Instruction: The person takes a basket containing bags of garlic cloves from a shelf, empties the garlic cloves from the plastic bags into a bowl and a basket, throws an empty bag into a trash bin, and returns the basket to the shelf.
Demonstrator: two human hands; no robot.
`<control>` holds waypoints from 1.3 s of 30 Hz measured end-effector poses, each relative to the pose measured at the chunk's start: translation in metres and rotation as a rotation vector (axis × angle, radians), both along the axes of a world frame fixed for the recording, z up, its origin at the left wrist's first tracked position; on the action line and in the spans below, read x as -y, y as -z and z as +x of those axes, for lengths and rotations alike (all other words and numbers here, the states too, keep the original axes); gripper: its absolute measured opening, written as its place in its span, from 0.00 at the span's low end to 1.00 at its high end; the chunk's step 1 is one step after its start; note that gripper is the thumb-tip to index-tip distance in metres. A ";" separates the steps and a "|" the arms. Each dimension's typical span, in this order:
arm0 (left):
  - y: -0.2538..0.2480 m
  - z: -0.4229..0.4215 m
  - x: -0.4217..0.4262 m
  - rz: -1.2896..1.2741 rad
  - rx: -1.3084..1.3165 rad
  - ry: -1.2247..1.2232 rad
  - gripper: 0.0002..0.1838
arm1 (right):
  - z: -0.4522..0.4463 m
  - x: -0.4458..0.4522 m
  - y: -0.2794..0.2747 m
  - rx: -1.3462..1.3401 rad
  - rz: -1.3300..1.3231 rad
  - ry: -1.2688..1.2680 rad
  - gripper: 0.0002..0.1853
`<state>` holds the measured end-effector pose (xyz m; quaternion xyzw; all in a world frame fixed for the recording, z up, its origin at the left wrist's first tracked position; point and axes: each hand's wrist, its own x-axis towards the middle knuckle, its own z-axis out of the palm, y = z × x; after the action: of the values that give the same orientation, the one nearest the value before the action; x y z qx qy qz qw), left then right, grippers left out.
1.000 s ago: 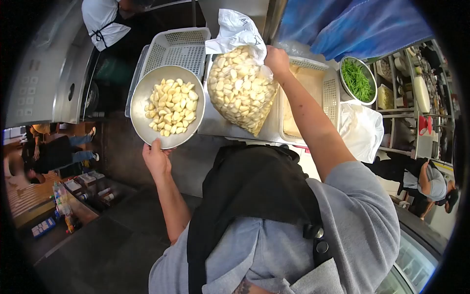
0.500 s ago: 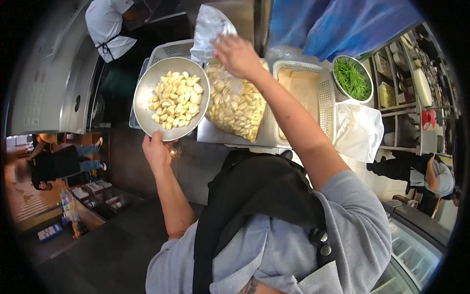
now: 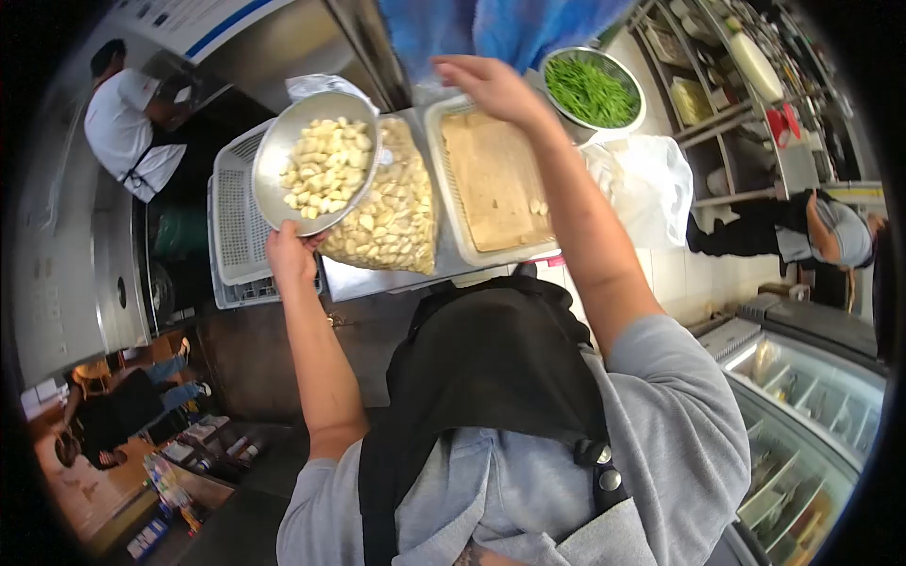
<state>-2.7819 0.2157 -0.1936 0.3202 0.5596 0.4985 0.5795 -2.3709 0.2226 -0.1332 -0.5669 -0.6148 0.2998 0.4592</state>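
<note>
My left hand (image 3: 294, 257) grips the rim of a metal bowl (image 3: 272, 162), which is tilted and holds peeled garlic cloves (image 3: 328, 168). Behind and beside the bowl stands a clear plastic bag (image 3: 401, 212) full of garlic cloves, partly covered by it. My right hand (image 3: 495, 92) is raised with its fingers stretched out and nothing in them. Below it is a white plastic basket (image 3: 444, 193) lined with a brown sheet (image 3: 495, 184). A few cloves (image 3: 538, 207) lie on that sheet near my right forearm.
A bowl of cut green vegetables (image 3: 593, 92) and a white plastic bag (image 3: 656, 189) are at the right. An empty perforated basket (image 3: 236, 212) stands left. A person in a white shirt (image 3: 121, 127) works at the upper left. Blue plastic sheeting (image 3: 500, 33) hangs behind.
My right hand has moved right, from the white wrapping by the garlic bag to above the lined basket. The bowl stays in my left hand. The camera view has turned and shifted.
</note>
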 end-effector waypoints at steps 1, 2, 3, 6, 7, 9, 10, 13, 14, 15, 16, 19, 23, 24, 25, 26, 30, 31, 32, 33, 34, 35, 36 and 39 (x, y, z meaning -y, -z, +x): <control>0.004 -0.001 -0.004 -0.013 -0.001 0.023 0.18 | 0.036 0.030 0.000 0.005 0.020 0.019 0.23; 0.007 -0.003 -0.006 -0.017 -0.014 0.016 0.19 | 0.065 0.071 -0.007 -0.074 0.002 0.067 0.20; 0.009 -0.005 -0.004 -0.025 -0.027 0.002 0.20 | 0.091 0.109 -0.019 -0.137 -0.047 0.119 0.19; 0.000 -0.005 -0.001 -0.091 -0.092 0.082 0.22 | 0.178 0.206 -0.011 -0.008 -0.079 0.428 0.18; 0.000 -0.009 -0.004 -0.113 -0.126 0.107 0.23 | 0.202 0.231 -0.004 0.095 -0.095 0.566 0.17; -0.005 -0.005 -0.006 -0.157 -0.205 0.107 0.24 | 0.230 0.269 0.007 0.101 -0.153 0.692 0.14; -0.010 -0.001 -0.004 -0.194 -0.279 0.100 0.25 | 0.236 0.280 0.016 0.090 -0.147 0.686 0.13; -0.027 0.016 0.009 -0.192 -0.298 0.007 0.28 | 0.229 0.290 0.034 0.087 -0.112 0.594 0.11; -0.024 0.010 0.008 -0.176 -0.337 -0.007 0.29 | 0.211 0.284 0.028 0.164 -0.097 0.551 0.11; -0.015 0.004 0.010 -0.179 -0.347 -0.015 0.29 | 0.197 0.277 0.027 0.134 -0.083 0.460 0.12; -0.002 -0.003 0.013 0.069 -0.690 -0.206 0.29 | 0.186 0.268 0.029 0.076 -0.129 0.350 0.14; -0.034 0.084 0.073 0.501 -1.136 -0.524 0.25 | 0.143 0.226 0.068 0.111 -0.195 0.019 0.18; -0.006 0.167 0.137 0.697 -0.873 -0.018 0.10 | 0.087 0.176 0.133 0.655 -0.446 -0.301 0.17; 0.012 0.203 0.156 0.804 -0.963 0.289 0.08 | 0.072 0.165 0.154 0.822 -0.435 -0.335 0.16; 0.016 0.221 0.162 0.730 -0.876 0.429 0.08 | 0.064 0.157 0.170 0.990 -0.429 -0.344 0.15; 0.022 0.237 0.171 0.712 -0.834 0.456 0.07 | 0.061 0.153 0.178 0.998 -0.423 -0.340 0.15; 0.036 0.263 0.175 0.589 -0.673 0.562 0.06 | 0.059 0.148 0.180 0.840 -0.521 -0.289 0.15; 0.039 0.267 0.173 0.596 -0.643 0.589 0.06 | 0.059 0.149 0.177 0.818 -0.521 -0.279 0.14; 0.041 0.268 0.168 0.588 -0.660 0.613 0.06 | 0.060 0.152 0.174 0.825 -0.545 -0.248 0.14; 0.042 0.268 0.162 0.582 -0.680 0.639 0.07 | 0.059 0.156 0.171 0.685 -0.421 -0.248 0.14; 0.046 0.270 0.155 0.596 -0.670 0.641 0.07 | 0.061 0.161 0.161 0.547 -0.292 -0.242 0.13; 0.049 0.272 0.148 0.610 -0.646 0.670 0.07 | 0.068 0.166 0.150 0.556 -0.305 -0.206 0.13; 0.049 0.274 0.142 0.646 -0.656 0.682 0.07 | 0.078 0.172 0.118 0.433 -0.274 -0.157 0.13; 0.048 0.284 0.129 0.686 -0.669 0.726 0.07 | 0.132 0.206 0.054 0.184 -0.168 0.261 0.13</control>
<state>-2.4977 0.0872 -0.2413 0.7992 0.3738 0.2927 0.3687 -2.2388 0.0164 -0.1870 -0.7034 -0.5481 0.2348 0.3869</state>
